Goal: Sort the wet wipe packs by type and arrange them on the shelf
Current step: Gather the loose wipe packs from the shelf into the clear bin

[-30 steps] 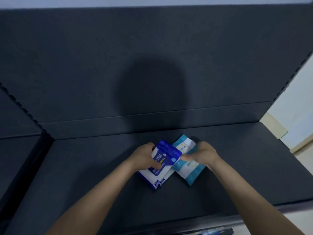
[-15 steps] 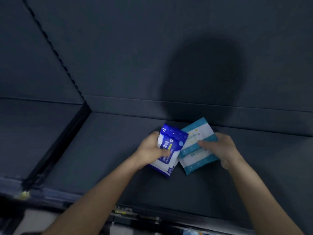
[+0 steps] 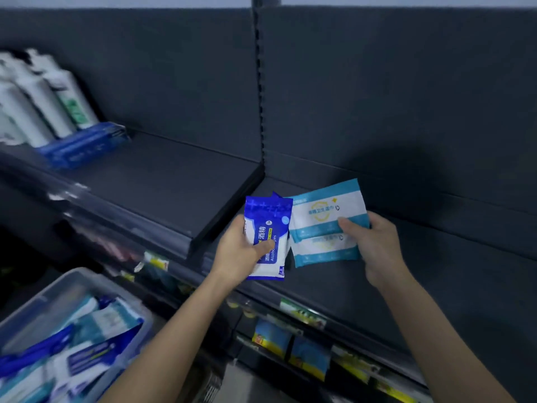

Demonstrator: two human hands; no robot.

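Dark grey shelf (image 3: 162,181), two bays split by a slotted upright (image 3: 259,82), with a clear price rail (image 3: 116,216) along the front edge. Left bay: white bottles (image 3: 37,103) standing at the far left (blurred, labels unreadable), with blue packs (image 3: 84,144) lying flat just beside them. The right bay's board sits a step lower.

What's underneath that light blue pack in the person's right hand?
A second light blue pack of the same design, its lower half showing below the top pack. The right hand grips both; whether anything lies beneath them is covered.
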